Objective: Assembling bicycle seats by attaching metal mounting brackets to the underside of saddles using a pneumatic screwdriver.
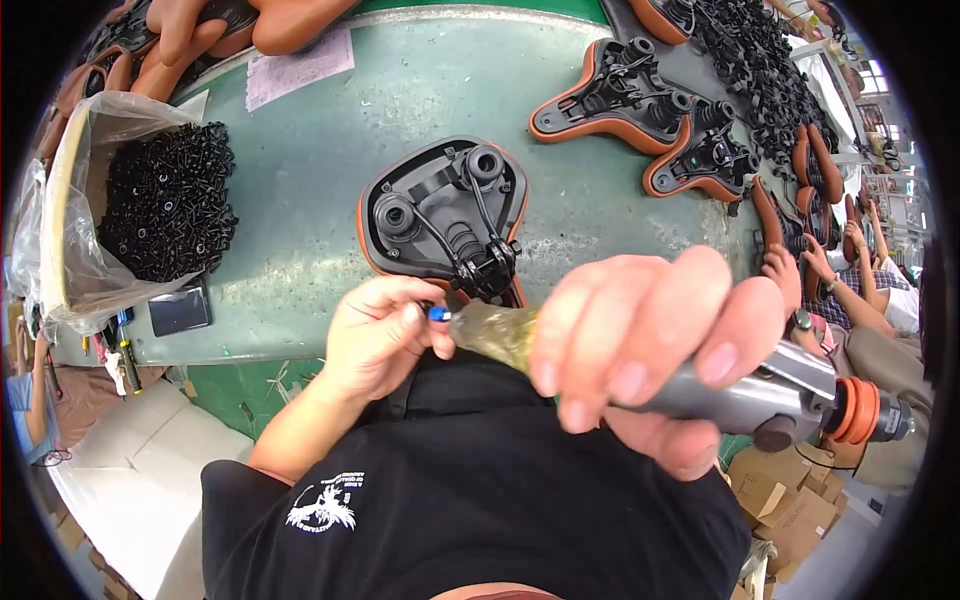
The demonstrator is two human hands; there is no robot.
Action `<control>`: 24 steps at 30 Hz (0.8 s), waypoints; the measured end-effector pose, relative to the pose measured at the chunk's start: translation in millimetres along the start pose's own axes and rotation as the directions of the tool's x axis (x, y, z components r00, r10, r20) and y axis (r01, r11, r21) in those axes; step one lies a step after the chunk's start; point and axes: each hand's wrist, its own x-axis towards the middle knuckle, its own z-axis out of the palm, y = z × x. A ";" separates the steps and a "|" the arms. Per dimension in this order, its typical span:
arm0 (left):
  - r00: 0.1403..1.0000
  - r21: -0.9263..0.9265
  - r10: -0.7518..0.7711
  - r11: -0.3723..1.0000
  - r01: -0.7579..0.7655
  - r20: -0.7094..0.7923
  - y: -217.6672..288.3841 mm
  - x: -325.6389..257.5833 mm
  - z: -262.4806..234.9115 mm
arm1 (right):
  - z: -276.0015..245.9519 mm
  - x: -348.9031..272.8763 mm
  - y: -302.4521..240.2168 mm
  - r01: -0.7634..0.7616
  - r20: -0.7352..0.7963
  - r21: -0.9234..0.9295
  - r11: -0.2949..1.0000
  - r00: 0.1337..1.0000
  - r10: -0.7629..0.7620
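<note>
Bag of black screws (165, 200) at counter (320, 150) far left. Left hand (375, 335) pinches a small blue bit (438, 314) at the driver's tip. Saddle (445, 215) lies underside up just beyond. Right hand (655, 350) is wrapped around grey power driver (740, 395), held level above lap. More saddles (620, 90) right.

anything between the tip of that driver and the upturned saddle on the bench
Only the left hand: its fingers pinch the blue tip of the pneumatic screwdriver, which the right hand grips. Past them, the upturned saddle lies close on the green bench, with nothing else visibly between.
</note>
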 end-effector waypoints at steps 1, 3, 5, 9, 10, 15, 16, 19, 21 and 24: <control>1.000 -0.049 0.011 0.999 -0.011 0.008 -4.9 1.5 1.9 | 0.0 2.4 3.8 -0.020 0.044 0.005 1.000 0.999 0.020; 0.998 -0.046 0.052 0.998 -0.051 0.022 -6.4 3.8 -2.8 | 1.3 2.1 7.4 -0.026 0.041 -0.010 1.000 0.999 0.027; 0.991 0.001 0.117 0.993 -0.117 0.058 -7.6 7.8 -7.6 | 2.1 3.2 5.1 -0.072 0.034 -0.038 0.997 0.997 0.073; 0.992 0.172 0.101 0.979 -0.113 0.079 2.1 15.2 -13.6 | -0.8 -2.8 15.0 -0.041 0.031 -0.036 0.999 0.999 0.042; 0.992 0.170 0.093 0.980 -0.106 0.082 9.0 16.7 -10.5 | -4.6 1.3 15.3 -0.041 0.025 -0.042 0.998 0.999 0.042; 0.850 0.754 0.202 0.395 -0.525 0.486 39.9 41.7 -11.3 | -11.2 10.7 12.9 -0.039 0.159 0.000 0.999 0.987 0.039; 0.689 0.707 0.297 0.063 -0.705 0.661 41.9 48.8 -7.0 | -11.8 12.0 12.2 -0.026 0.150 -0.043 0.999 0.988 0.032; 0.683 0.872 0.542 -0.297 -0.389 0.490 39.8 51.8 -17.5 | -20.9 23.3 11.0 -0.013 0.174 -0.189 0.982 0.984 0.047; 0.739 0.907 0.527 -0.272 -0.321 0.420 33.3 72.4 -15.6 | -22.5 25.2 -0.5 -0.072 0.141 -0.317 0.946 0.982 0.122; 0.762 0.922 0.532 -0.312 -0.228 0.369 25.4 74.5 -43.3 | -22.5 28.4 4.1 -0.199 0.146 -0.294 0.935 0.957 0.250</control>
